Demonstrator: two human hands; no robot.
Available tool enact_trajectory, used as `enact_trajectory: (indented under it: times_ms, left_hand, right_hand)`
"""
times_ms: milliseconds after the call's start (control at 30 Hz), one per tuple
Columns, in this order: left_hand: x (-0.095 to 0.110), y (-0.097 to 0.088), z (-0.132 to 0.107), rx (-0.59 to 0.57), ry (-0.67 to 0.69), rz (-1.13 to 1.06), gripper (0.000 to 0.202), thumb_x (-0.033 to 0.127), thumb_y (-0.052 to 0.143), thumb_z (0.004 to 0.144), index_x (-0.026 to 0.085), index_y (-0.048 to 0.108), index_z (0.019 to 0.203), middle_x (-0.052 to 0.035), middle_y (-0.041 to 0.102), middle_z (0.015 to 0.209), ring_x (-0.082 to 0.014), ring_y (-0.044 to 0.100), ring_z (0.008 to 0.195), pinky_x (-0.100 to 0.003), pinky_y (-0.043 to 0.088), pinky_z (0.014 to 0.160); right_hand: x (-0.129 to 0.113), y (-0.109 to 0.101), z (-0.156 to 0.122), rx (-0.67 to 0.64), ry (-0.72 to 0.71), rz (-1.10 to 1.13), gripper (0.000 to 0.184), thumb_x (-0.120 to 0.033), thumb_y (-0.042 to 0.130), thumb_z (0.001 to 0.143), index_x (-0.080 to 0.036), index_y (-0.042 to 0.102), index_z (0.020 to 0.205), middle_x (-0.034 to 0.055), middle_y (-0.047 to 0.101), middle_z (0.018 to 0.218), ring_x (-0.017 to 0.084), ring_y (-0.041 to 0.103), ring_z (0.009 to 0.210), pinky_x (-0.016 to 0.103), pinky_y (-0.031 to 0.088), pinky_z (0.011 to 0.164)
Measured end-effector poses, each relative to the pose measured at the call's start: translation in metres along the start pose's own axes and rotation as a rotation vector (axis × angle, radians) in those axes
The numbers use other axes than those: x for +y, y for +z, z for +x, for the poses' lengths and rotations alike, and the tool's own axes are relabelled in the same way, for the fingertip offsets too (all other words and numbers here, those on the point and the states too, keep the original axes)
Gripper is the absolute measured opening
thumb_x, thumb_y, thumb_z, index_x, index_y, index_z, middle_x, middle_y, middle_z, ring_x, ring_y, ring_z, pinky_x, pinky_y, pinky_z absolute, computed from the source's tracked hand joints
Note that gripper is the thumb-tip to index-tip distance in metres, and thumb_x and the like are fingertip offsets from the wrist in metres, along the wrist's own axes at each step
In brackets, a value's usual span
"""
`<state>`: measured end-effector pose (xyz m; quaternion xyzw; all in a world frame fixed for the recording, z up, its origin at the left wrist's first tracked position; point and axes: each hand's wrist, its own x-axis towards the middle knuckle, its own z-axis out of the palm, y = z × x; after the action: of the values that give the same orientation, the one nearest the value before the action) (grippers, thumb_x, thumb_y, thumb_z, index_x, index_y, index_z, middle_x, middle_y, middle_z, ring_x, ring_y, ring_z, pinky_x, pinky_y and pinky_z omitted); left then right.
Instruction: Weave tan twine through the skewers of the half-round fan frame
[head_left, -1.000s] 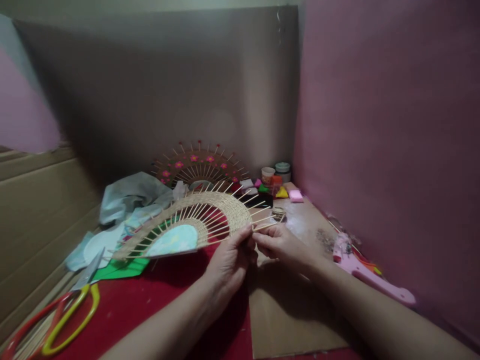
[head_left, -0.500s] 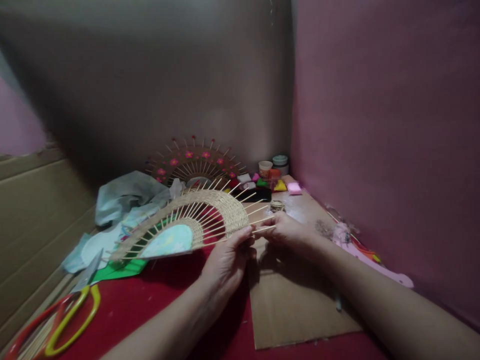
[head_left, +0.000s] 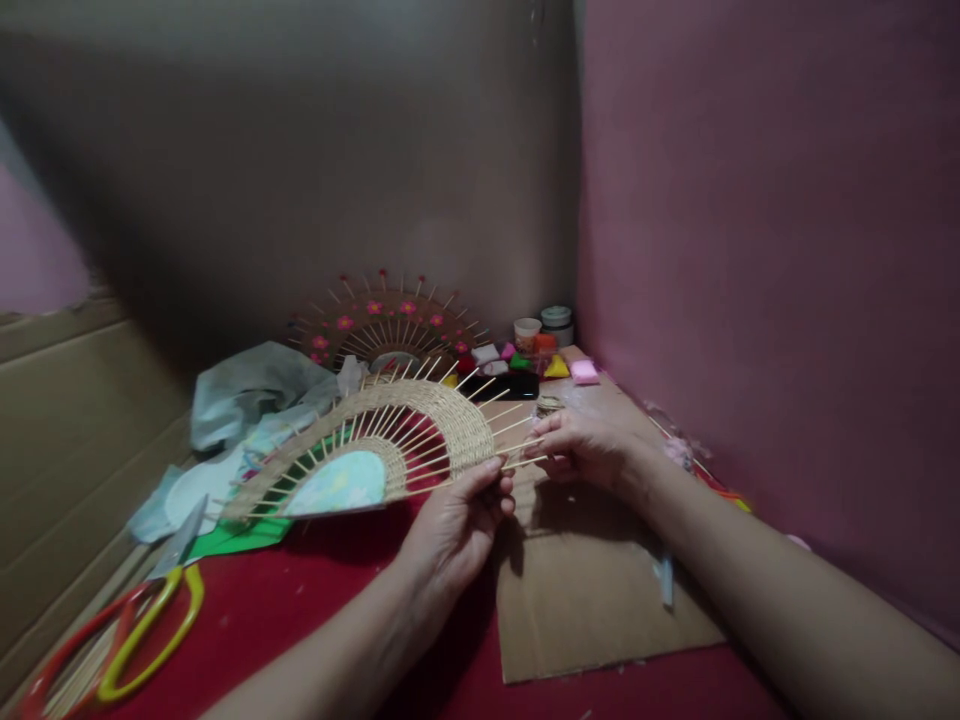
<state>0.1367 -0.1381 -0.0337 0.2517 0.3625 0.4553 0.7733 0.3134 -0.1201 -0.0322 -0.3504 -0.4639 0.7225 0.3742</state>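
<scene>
A half-round woven fan [head_left: 469, 425] of straw cord and thin sticks is raised in front of me, with a pale turquoise half-disc at its base. My left hand [head_left: 457, 520] is closed on the fan's lower right end, thumb on top. At the tips of the right-hand sticks, my right hand [head_left: 581, 450] has its fingers curled around the stick ends; the exact contact is partly hidden. Below this hand lies a cardboard sheet [head_left: 600, 610]. A small coil of cord [head_left: 550, 404] sits just behind the right fingers.
Scissors [head_left: 187, 620] with red and yellow handles lie at the left. A flowered fan [head_left: 390, 312] leans against the back wall. Small coloured packets [head_left: 556, 367], a cup [head_left: 527, 330] and a lidded jar [head_left: 556, 322] stand in the corner. Green sheet [head_left: 240, 540] and crumpled plastic [head_left: 255, 390] lie left.
My right hand has shifted slightly up and its fingers have loosened from their pinch, now by the stick tips. The left hand and the fan have hardly moved.
</scene>
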Motion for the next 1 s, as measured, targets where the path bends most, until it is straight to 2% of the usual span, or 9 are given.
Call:
enact_trajectory:
  times_ms: [300, 367, 500, 633, 767, 867, 1000]
  left_hand:
    - [-0.001, 0.001, -0.002, 0.036, 0.007, -0.054, 0.014, -0.003, 0.051, 0.074, 0.005, 0.061, 0.067, -0.0055, 0.056, 0.060, -0.0090, 0.054, 0.053, -0.018, 0.045, 0.047]
    - [-0.001, 0.000, -0.003, 0.039, 0.006, -0.065, 0.015, -0.002, 0.051, 0.075, 0.005, 0.061, 0.067, -0.0052, 0.056, 0.060, -0.0089, 0.054, 0.053, -0.018, 0.045, 0.047]
    - [-0.003, 0.000, -0.002, 0.030, 0.007, -0.074, 0.015, -0.003, 0.051, 0.074, 0.005, 0.061, 0.067, -0.0050, 0.056, 0.060, -0.0090, 0.053, 0.054, -0.017, 0.044, 0.046]
    - [-0.006, 0.000, -0.002, 0.044, -0.019, -0.066, 0.015, -0.003, 0.051, 0.074, 0.005, 0.061, 0.066, -0.0050, 0.055, 0.059, -0.0085, 0.052, 0.053, -0.017, 0.043, 0.046]
    - [-0.008, -0.003, -0.007, 0.048, -0.031, -0.070, 0.013, -0.003, 0.052, 0.073, 0.005, 0.060, 0.066, -0.0053, 0.056, 0.060, -0.0089, 0.053, 0.053, -0.018, 0.043, 0.047]
    - [-0.008, -0.006, -0.011, 0.058, -0.032, -0.095, 0.012, -0.003, 0.054, 0.071, 0.006, 0.060, 0.066, -0.0047, 0.056, 0.060, -0.0094, 0.053, 0.054, -0.018, 0.043, 0.047]
    - [-0.007, -0.007, -0.014, 0.038, -0.017, -0.104, 0.012, -0.003, 0.053, 0.072, 0.006, 0.059, 0.066, -0.0044, 0.056, 0.060, -0.0095, 0.053, 0.054, -0.019, 0.043, 0.047]
  right_hand:
    - [0.004, -0.008, 0.003, -0.033, -0.001, 0.029, 0.021, -0.017, 0.071, 0.058, -0.013, 0.051, 0.060, -0.0074, 0.035, 0.040, 0.003, 0.026, 0.040, 0.023, 0.018, 0.043]
    - [0.000, -0.013, -0.001, -0.026, -0.020, -0.060, 0.016, -0.018, 0.070, 0.059, -0.011, 0.056, 0.059, -0.0051, 0.040, 0.041, 0.004, 0.031, 0.041, 0.024, 0.021, 0.044]
    - [-0.014, -0.020, -0.010, 0.006, -0.079, -0.390, 0.016, -0.023, 0.070, 0.061, -0.008, 0.064, 0.060, -0.0011, 0.048, 0.043, 0.006, 0.038, 0.044, 0.024, 0.025, 0.046]
    - [-0.024, -0.014, -0.014, 0.144, -0.199, -0.596, 0.019, -0.029, 0.071, 0.061, -0.012, 0.064, 0.058, -0.0022, 0.047, 0.045, 0.006, 0.037, 0.045, 0.024, 0.025, 0.045]
    - [-0.020, -0.006, -0.012, 0.248, -0.223, -0.544, 0.015, -0.029, 0.068, 0.064, -0.015, 0.063, 0.061, -0.0023, 0.046, 0.046, 0.007, 0.036, 0.043, 0.024, 0.023, 0.043]
    - [-0.018, -0.007, -0.012, 0.186, -0.165, -0.462, 0.013, -0.026, 0.066, 0.064, -0.014, 0.063, 0.060, -0.0022, 0.044, 0.044, 0.007, 0.036, 0.042, 0.024, 0.024, 0.043]
    - [-0.020, -0.011, -0.015, 0.116, -0.129, -0.507, 0.016, -0.027, 0.067, 0.064, -0.013, 0.062, 0.057, -0.0015, 0.045, 0.043, 0.007, 0.037, 0.043, 0.025, 0.025, 0.044]
